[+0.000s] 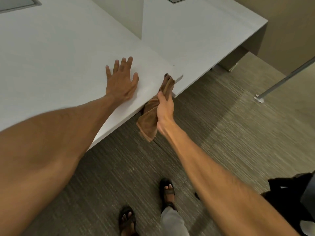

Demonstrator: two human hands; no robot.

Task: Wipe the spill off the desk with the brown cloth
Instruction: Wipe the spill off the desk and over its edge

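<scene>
Nearest the camera, filling the lower left of the frame, a bare left forearm reaches up to the left hand [120, 80], which lies flat on the pale grey smooth-topped desk [56, 53] with fingers spread and nothing held; I judge it is planted there as a brace, to steady the body while the other arm works at the edge

Right of it, near the middle of the frame, the right hand [164, 108] is clenched around the soft brown terry cloth [150, 116], thumb on top. The cloth is bunched: its upper end pokes up over the desk's front edge and touches the top just beside a narrow slot or seam between two desk sections, while its lower part hangs free below the edge, over the floor. Holding it gathered like this seems to give a firm pad for pressing along the rim, where liquid would run off. The spill itself cannot be made out; the desk surface looks plain and dry from here, so how far the wiping has got is unclear

Below, at the bottom centre, two feet in dark open sandals [167, 191] stand on grey-brown ribbed carpet [221, 133]. At the far right, a slanted metal leg [279, 82] meets the floor, and a black bag or chair part [289, 198] sits at the lower right edge

No brand, label or writing can be read anywhere
</scene>
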